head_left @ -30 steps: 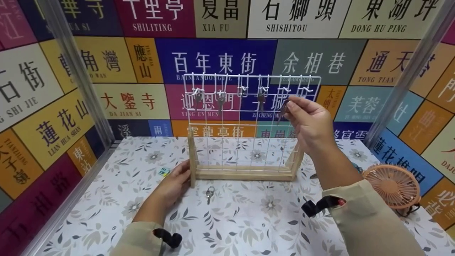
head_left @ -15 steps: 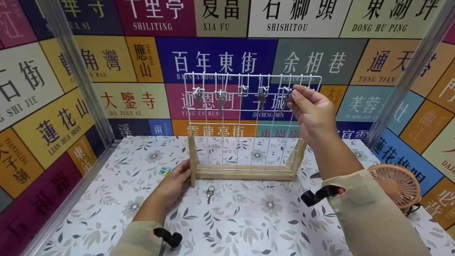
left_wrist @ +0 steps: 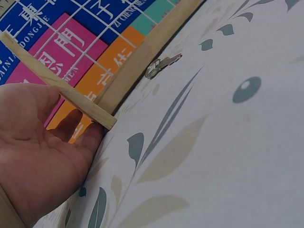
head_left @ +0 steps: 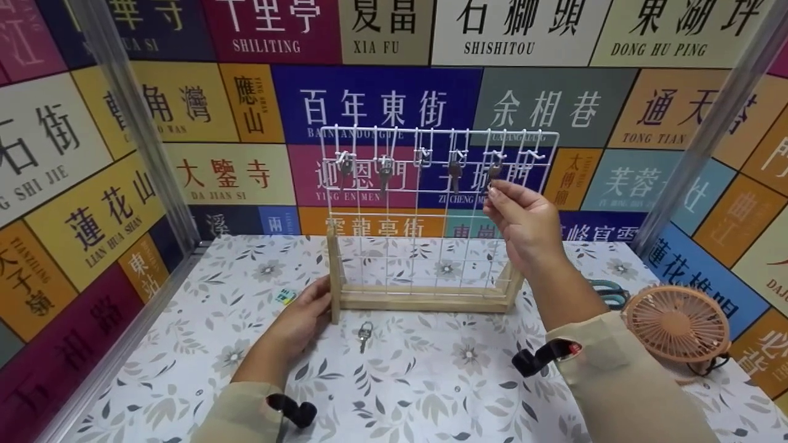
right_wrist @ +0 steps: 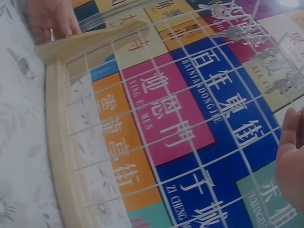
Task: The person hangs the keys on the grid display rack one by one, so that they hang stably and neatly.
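Note:
A white wire grid rack (head_left: 400, 215) stands upright in a wooden base (head_left: 425, 303). Several keys hang from its upper hooks, such as one key (head_left: 454, 175) near the middle. My right hand (head_left: 529, 227) pinches the lower part of another key (head_left: 495, 173), which hangs from the second hook from the right. Only the edge of the right hand (right_wrist: 290, 156) shows in the right wrist view. Low at the rack's left, my left hand (head_left: 306, 320) grips the wooden upright (left_wrist: 66, 88), thumb in front and fingers behind. A loose key with a ring (head_left: 364, 337) lies before the base.
A small orange fan (head_left: 677, 323) stands on the right, with teal loop handles (head_left: 609, 292) beside it. Near the left hand lies a small green and yellow piece (head_left: 285, 297). The flowered tabletop (head_left: 418, 394) meets a sign-covered wall behind the rack.
My right hand first rose with the key to the hook, then dropped slightly left and down to the key's lower part. The key now hangs on the hook. My left hand stays put.

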Demonstrator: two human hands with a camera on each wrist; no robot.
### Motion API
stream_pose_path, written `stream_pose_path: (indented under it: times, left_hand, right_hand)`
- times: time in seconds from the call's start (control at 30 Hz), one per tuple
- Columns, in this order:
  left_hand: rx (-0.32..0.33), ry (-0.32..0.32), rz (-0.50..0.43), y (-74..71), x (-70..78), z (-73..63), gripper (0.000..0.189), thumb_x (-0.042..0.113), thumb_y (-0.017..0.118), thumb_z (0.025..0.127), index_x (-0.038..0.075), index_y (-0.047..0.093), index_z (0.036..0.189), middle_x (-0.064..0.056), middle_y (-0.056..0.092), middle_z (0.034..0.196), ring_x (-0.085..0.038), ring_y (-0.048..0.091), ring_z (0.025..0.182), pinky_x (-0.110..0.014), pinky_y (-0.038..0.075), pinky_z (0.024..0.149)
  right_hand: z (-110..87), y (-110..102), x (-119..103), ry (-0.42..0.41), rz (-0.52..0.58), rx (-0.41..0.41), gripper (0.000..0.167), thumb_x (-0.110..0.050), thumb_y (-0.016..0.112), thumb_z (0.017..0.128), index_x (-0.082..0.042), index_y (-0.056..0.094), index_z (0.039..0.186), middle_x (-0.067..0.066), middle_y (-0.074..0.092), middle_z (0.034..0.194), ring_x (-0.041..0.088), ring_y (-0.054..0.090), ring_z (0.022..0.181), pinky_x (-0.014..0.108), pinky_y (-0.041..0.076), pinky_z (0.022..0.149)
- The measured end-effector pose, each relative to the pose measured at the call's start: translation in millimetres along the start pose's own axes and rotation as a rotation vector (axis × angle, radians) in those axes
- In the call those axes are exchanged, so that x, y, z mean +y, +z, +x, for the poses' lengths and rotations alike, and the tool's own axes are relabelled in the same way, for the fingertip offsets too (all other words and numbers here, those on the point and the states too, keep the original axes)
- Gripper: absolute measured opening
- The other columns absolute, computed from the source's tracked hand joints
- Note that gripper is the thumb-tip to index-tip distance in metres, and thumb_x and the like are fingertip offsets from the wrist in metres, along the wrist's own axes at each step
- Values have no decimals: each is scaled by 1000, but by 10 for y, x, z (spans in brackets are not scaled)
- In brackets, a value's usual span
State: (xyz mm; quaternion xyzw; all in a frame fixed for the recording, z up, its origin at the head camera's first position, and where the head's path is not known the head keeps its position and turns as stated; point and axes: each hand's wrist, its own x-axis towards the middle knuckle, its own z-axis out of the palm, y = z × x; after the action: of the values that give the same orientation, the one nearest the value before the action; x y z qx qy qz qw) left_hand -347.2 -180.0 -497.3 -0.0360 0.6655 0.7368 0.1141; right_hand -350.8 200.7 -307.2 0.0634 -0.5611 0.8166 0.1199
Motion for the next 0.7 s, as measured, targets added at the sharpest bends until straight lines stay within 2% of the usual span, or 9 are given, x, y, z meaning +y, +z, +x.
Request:
stream_pose_path:
  times: [0.13, 0.3, 0.47, 0.53, 0.7]
  left_hand:
    - [2, -2, 11, 5, 1, -5, 49, 28, 53, 113, 37, 46, 160, 8, 41, 171, -21, 34, 163, -43, 26, 137]
    - [8, 3, 19, 3, -9, -2, 48, 28, 53, 112, 38, 47, 159, 9, 42, 170, -22, 34, 163, -43, 26, 137]
    - [-16, 30, -12, 5, -21, 1, 49, 24, 51, 113, 32, 46, 161, 5, 40, 172, -25, 32, 164, -44, 26, 137]
    - [-22, 36, -23, 4, -21, 2, 49, 22, 51, 113, 31, 46, 161, 3, 39, 172, -26, 31, 165, -44, 25, 137]
    - [1, 12, -25, 5, -6, 1, 48, 24, 53, 112, 35, 49, 159, 7, 41, 171, -24, 34, 164, -44, 27, 137]
  right_hand:
    - [-32, -7, 157, 27, -47, 7, 21, -12, 79, 97, -7, 77, 117, 4, 74, 107, 15, 73, 97, 24, 65, 95]
    - [-77, 1, 350, 57, -50, -18, 17, -12, 78, 98, -8, 78, 115, 4, 74, 103, 17, 74, 97, 26, 65, 95]
    - [-148, 39, 565, 92, -34, -33, 11, -8, 75, 100, -10, 78, 111, 4, 74, 98, 16, 74, 94, 26, 66, 92]
    - [-183, 67, 660, 111, -17, -36, 12, -6, 74, 100, -8, 78, 111, 3, 74, 98, 15, 74, 93, 26, 66, 91]
    - [-307, 178, 922, 162, 6, -39, 17, -2, 71, 101, -1, 75, 118, 4, 72, 102, 15, 73, 92, 26, 66, 89]
